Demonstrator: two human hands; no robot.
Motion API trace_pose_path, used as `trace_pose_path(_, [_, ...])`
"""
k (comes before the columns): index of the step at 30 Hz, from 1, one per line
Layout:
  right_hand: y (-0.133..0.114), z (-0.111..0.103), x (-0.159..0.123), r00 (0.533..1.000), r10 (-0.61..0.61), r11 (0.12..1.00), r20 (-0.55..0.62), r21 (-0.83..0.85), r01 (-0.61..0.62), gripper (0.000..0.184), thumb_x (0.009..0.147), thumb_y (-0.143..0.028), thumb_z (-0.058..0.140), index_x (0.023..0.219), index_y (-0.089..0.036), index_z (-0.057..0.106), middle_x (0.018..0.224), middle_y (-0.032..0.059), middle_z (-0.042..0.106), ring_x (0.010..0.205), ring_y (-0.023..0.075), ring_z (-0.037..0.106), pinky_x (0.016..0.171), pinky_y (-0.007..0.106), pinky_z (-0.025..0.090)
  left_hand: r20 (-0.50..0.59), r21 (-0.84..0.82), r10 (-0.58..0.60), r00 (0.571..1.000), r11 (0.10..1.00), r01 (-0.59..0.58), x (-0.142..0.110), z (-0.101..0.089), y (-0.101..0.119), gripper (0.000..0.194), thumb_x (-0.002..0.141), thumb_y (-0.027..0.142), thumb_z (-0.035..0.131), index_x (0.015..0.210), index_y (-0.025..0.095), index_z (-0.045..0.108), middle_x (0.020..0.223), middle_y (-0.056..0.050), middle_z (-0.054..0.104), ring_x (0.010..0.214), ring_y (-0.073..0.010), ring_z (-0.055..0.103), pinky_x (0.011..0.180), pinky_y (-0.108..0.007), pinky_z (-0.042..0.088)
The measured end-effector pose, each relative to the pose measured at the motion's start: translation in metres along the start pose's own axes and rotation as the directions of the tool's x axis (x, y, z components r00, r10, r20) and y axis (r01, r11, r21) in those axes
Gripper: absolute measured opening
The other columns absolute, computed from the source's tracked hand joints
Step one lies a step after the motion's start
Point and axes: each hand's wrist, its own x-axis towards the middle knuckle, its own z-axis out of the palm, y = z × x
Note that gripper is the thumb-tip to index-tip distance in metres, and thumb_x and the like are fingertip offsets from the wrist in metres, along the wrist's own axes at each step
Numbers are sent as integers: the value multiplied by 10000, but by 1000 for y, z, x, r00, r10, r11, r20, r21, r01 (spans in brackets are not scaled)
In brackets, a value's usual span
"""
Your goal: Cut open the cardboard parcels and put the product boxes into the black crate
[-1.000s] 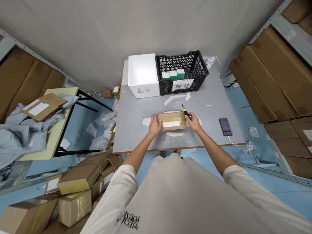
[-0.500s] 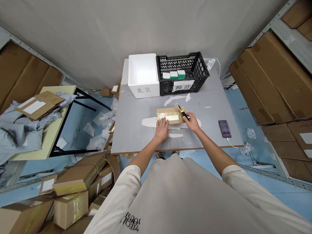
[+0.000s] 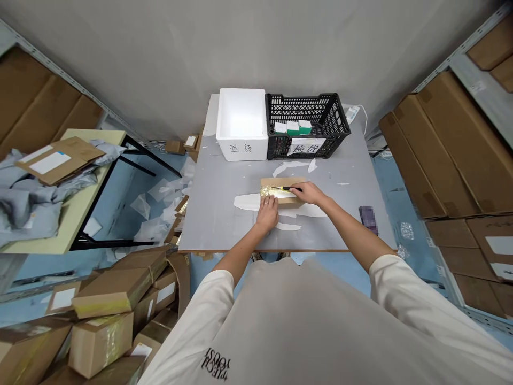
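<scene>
A small cardboard box point(image 3: 294, 201) with shiny yellowish tape and a white label lies on the table in front of me. My left hand point(image 3: 267, 213) rests against its near left part, fingers stretched out over the top edge, pressing on it. Closed round a black-and-yellow utility knife point(image 3: 285, 188), my right hand point(image 3: 308, 192) is over the box's right end. The knife points left along the taped top, its tip at the tape; whether the blade has cut in cannot be made out. White paper point(image 3: 246, 202) lies beneath the box.
Behind the box stand a white foam box point(image 3: 242, 147) and a black plastic crate point(image 3: 336, 136) holding several green-and-white boxes. A blurred phone point(image 3: 367, 219) lies at the right. Cardboard boxes point(image 3: 116, 291) are piled on the floor left; a side table point(image 3: 76, 214) carries grey parcels.
My right hand has moved left and inward over the box, and the knife has swung from pointing up and away to lying nearly level over the tape. My left hand stays on the box.
</scene>
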Motion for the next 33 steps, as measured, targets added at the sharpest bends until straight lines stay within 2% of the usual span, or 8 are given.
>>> trace_pose_path(4, [-23, -4, 24, 995, -35, 989, 99, -140, 48, 438, 1055, -487, 425, 1210, -267, 771, 1184, 61, 780, 1066, 251, 687, 822, 291, 454, -19, -10, 35, 999, 999, -35, -6, 5, -5, 683, 914, 218, 473, 1566, 48, 362, 1626, -218, 390, 1572, -363, 249, 1296, -537, 178])
trace_pose_path(8, [-34, 0, 34, 990, -18, 979, 138, -199, 46, 449, 1054, -492, 421, 1232, -260, 762, 1196, 72, 775, 1060, 256, 685, 798, 297, 442, -20, -30, 49, 999, 998, -50, -12, 7, -6, 702, 902, 199, 467, 1576, 47, 339, 1645, -225, 361, 1587, -356, 214, 1299, -546, 170])
trace_pose_path(25, [-44, 5, 46, 976, -26, 968, 216, -240, 79, 459, 1072, -468, 394, 1293, -249, 731, 1253, 82, 755, 1117, 250, 669, 831, 288, 437, -20, -25, 68, 997, 997, -69, -16, 8, -7, 739, 893, 249, 493, 1576, 19, 332, 1657, -227, 341, 1585, -369, 207, 1309, -530, 125])
trace_pose_path(33, [-53, -1, 49, 968, 22, 947, 250, -317, 60, 458, 1057, -468, 393, 1162, -237, 775, 1162, 115, 773, 1050, 269, 682, 797, 307, 432, -25, -25, 73, 997, 997, -73, -14, 9, -10, 720, 913, 254, 476, 1585, 38, 334, 1660, -213, 340, 1591, -367, 196, 1307, -531, 133])
